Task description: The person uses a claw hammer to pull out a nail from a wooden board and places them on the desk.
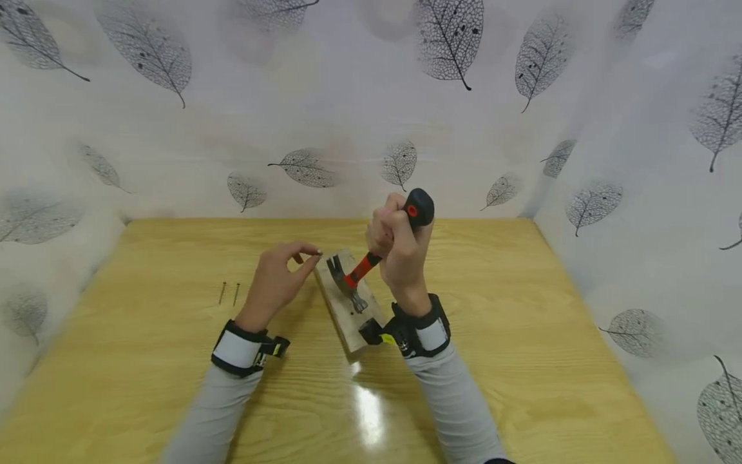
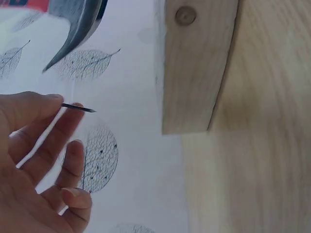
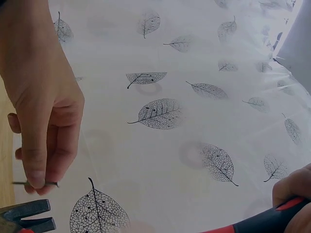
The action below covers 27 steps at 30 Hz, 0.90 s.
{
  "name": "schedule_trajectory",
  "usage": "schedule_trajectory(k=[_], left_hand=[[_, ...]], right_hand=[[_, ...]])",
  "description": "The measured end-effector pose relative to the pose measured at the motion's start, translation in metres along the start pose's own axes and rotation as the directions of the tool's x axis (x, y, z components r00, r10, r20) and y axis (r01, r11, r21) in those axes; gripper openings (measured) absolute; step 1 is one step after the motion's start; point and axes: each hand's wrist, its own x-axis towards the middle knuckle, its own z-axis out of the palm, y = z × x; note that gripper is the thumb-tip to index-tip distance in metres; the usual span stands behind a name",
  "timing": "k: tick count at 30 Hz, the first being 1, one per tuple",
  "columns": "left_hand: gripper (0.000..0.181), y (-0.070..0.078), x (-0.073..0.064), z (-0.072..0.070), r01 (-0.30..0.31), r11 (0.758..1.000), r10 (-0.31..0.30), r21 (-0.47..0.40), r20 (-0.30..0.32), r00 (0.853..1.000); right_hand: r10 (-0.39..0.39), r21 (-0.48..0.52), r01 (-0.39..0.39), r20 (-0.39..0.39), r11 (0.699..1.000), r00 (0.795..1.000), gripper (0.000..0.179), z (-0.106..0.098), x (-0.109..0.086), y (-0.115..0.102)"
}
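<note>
My left hand (image 1: 275, 277) pinches a nail (image 2: 79, 108) between thumb and index finger, its point sticking out past the fingertips. That hand hovers at the far left corner of a thick wooden block (image 1: 346, 325), which lies slantwise on the table. In my right hand (image 1: 404, 248) is a claw hammer (image 1: 363, 267), gripped round its red and black handle with the butt end upward. The hammer's steel head overlaps the block's top in the head view, claw toward the left hand. In the right wrist view the claw (image 3: 29, 208) appears just below the pinched nail.
Two loose nails (image 1: 222, 293) lie side by side on the wooden table (image 1: 145, 361), left of the left hand. A small dark spot marks the block's top. Leaf-patterned sheeting (image 1: 342, 129) encloses the back and sides. Both wrists wear strapped cameras.
</note>
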Motion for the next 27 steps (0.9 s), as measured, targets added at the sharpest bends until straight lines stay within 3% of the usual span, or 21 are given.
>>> schedule_trajectory(k=[3, 5, 11, 14, 17, 22, 27], left_hand=[[0.019, -0.007, -0.002, -0.019, 0.099, 0.991, -0.106, 0.095, 0.069, 0.992], [0.021, -0.013, -0.005, -0.034, 0.173, 0.971, -0.196, 0.165, 0.135, 0.971], [0.03, -0.037, -0.019, -0.072, 0.348, 0.883, -0.433, 0.316, 0.26, 0.863], [0.034, -0.046, -0.022, -0.078, 0.398, 0.844, -0.508, 0.359, 0.297, 0.808], [0.034, -0.051, -0.024, -0.079, 0.421, 0.818, -0.55, 0.392, 0.321, 0.771], [0.032, -0.055, -0.025, -0.075, 0.431, 0.788, -0.587, 0.439, 0.324, 0.742], [0.026, -0.055, -0.025, -0.066, 0.441, 0.773, -0.603, 0.457, 0.312, 0.734]], right_hand=[[-0.006, -0.008, 0.006, 0.0, 1.0, 1.0, 0.029, 0.001, 0.001, 0.001], [-0.007, -0.011, 0.007, -0.001, 1.0, 1.0, 0.029, 0.0, 0.002, 0.002], [-0.005, -0.037, 0.006, 0.006, 0.999, 1.0, 0.031, -0.002, 0.001, 0.0], [-0.013, -0.049, 0.014, 0.001, 0.999, 1.0, 0.031, -0.004, 0.002, -0.003], [-0.018, -0.061, 0.017, -0.003, 0.998, 1.0, 0.03, -0.006, 0.002, -0.006], [-0.032, -0.087, 0.032, 0.002, 0.996, 0.999, 0.029, -0.01, 0.001, -0.012], [-0.037, -0.101, 0.036, -0.008, 0.994, 0.999, 0.029, -0.017, 0.0, -0.019]])
